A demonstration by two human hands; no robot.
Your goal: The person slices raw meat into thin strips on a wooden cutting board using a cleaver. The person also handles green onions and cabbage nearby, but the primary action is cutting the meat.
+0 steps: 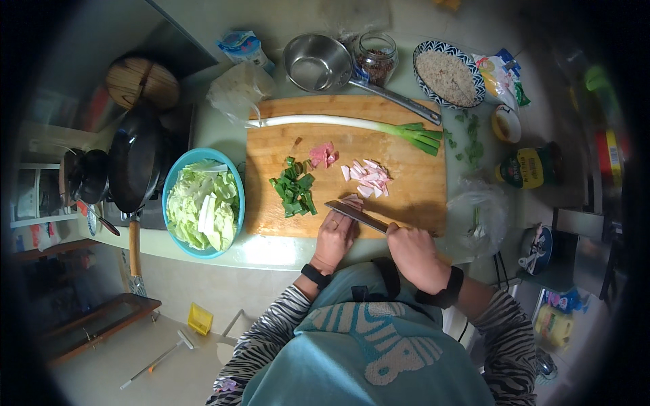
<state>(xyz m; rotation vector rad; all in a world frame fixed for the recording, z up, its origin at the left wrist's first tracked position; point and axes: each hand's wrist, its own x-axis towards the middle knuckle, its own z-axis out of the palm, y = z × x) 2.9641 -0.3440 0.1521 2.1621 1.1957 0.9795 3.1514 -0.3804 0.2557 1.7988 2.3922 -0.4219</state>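
My right hand (414,256) grips the handle of a kitchen knife (359,216), its blade over the near edge of a wooden cutting board (406,203). My left hand (335,238) rests its fingers against small pink slices (351,201) beside the blade, partly hidden by it. Farther up the board lie a heap of pale pink cut pieces (369,177), a few redder pink pieces (323,154) and chopped green leaves, apparently scallion (293,190). A long green onion (325,120) stretches across the far part of the board.
Left of the board stands a turquoise bowl of torn cabbage (165,203), with a black wok (133,157) beyond. A steel saucepan (315,68) has its handle over the board's far edge. Behind are a glass jar (377,56) and a patterned bowl (422,83); a bottle (525,166) lies right.
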